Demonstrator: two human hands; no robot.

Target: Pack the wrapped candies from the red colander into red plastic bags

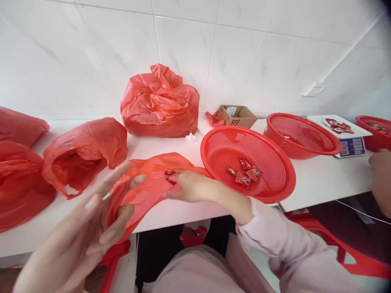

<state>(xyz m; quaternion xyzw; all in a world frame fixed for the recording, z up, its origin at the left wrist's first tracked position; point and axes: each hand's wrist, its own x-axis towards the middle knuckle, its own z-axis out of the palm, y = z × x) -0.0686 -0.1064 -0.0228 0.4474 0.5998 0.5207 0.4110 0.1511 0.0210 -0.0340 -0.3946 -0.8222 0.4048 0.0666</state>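
My right hand (194,186) reaches over a flat red plastic bag (152,175) at the table's front edge. Its fingertips are closed on a small dark red snack packet (169,174), partly hidden by the fingers. On the left, my left hand (82,232) is raised in front of the same bag, its fingers spread and slightly blurred. I cannot tell whether those fingers touch the plastic. Beside my right forearm a red mesh basket (210,156) tilts on the table, with several small red snack packets (243,178) inside.
Behind stand a full red bag (160,108) and a small cardboard box (242,121). An open-mouthed red bag (91,134) lies left. To the right are another red basket (305,150), a scale (351,146) bearing packets and another person's hand (381,171). Red stools stand below the table.
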